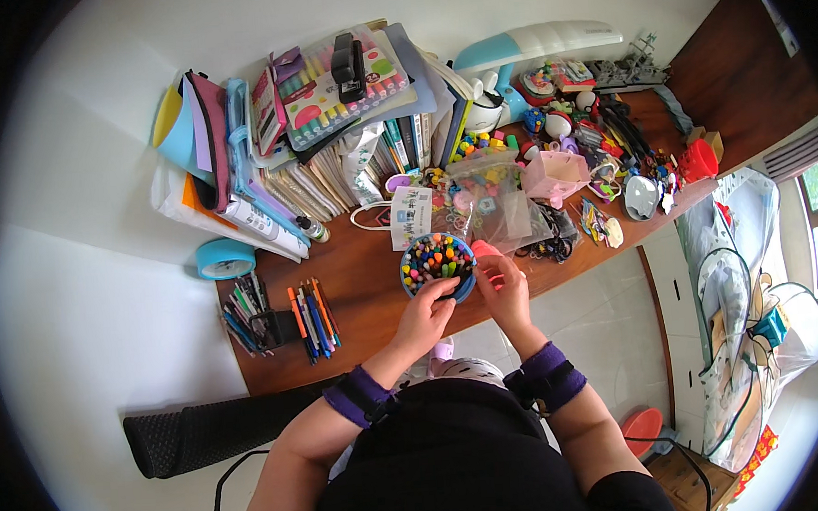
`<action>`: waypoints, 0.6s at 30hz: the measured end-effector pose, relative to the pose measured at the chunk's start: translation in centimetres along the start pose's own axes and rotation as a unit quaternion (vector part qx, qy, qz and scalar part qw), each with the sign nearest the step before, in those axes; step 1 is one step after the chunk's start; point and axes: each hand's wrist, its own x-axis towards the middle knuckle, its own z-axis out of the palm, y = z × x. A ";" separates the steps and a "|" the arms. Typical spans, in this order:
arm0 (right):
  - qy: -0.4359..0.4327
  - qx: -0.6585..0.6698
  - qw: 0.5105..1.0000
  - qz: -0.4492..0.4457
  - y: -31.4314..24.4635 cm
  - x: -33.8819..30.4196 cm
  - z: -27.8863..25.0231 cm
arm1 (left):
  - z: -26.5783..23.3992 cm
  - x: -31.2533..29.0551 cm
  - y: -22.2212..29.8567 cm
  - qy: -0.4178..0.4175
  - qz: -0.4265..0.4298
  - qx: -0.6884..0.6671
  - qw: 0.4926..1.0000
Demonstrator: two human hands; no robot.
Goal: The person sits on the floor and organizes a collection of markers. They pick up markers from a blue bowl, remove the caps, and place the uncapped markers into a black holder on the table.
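Observation:
A round blue tub packed with colourful markers stands at the desk's front edge. My left hand grips its near rim, fingers over the edge and the thumb lower down. At the right side of the tub, the bent fingers and thumb of my right hand close against the rim. Just behind those fingers shows a pinkish-red piece, partly covered; its kind cannot be told.
Pens lie in a row on the left, beside a black pen holder and a blue round clock. Behind the tub are plastic bags and a pink box. Books line the wall; small toys crowd the right.

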 end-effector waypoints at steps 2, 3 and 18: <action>0.012 -0.006 1.000 0.011 -0.2 0.0 0.2 | -0.5 -0.3 -0.2 -0.002 -0.012 -0.008 1.000; 0.018 -0.009 1.000 0.017 -0.5 0.0 0.1 | -0.7 -0.5 -0.3 -0.002 -0.018 -0.012 1.000; -0.242 0.130 0.960 -0.050 -9.7 -1.2 6.9 | -9.7 -6.5 -7.3 0.256 -0.042 0.014 0.966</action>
